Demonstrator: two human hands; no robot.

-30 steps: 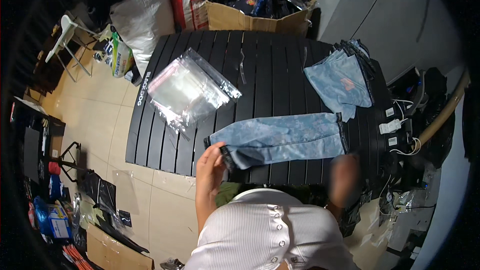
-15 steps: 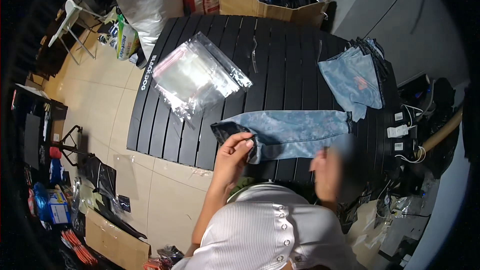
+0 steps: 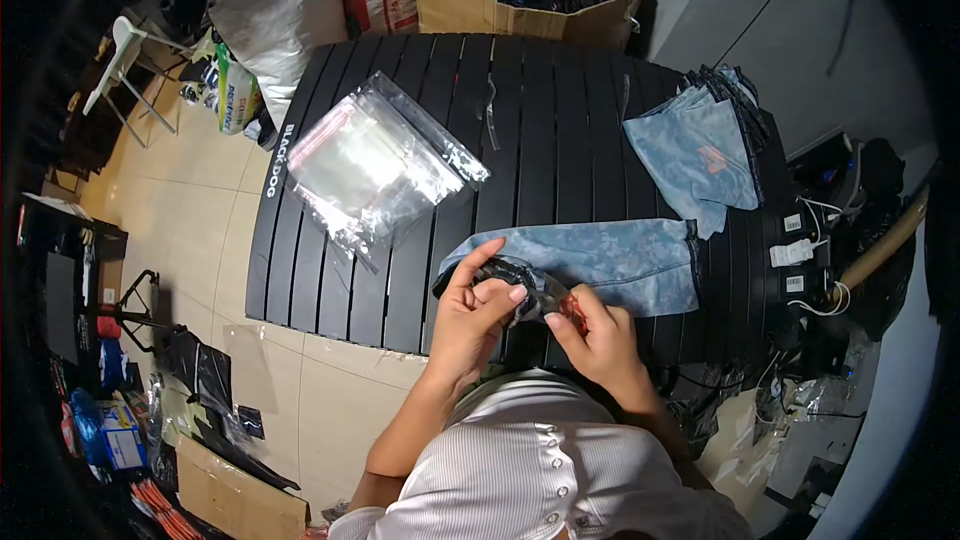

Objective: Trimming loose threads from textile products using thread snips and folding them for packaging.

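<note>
A long blue mottled fabric sleeve point(image 3: 620, 260) with a dark lining lies across the near part of the black slatted table point(image 3: 560, 160). My left hand point(image 3: 470, 315) is closed on its left end, pinching the bunched dark edge between thumb and fingers. Against that edge, my right hand point(image 3: 600, 340) grips small red-handled scissors point(image 3: 572, 312). Their grey blades point left at the fabric held by my left hand; the fingers partly hide the handles. Farther right rests a pile of similar blue sleeves point(image 3: 700, 150) with dark edges and a small pinkish print.
Clear plastic bags point(image 3: 370, 160) lie stacked at the table's left. Power strips with a white charger point(image 3: 792, 252) and cables stand by the right edge. Behind the table are an open cardboard box point(image 3: 480, 5) and a white sack point(image 3: 285, 20).
My right hand has moved left to the sleeve's left end, where the scissors now show in it. My left hand has gathered up the dark end of the sleeve.
</note>
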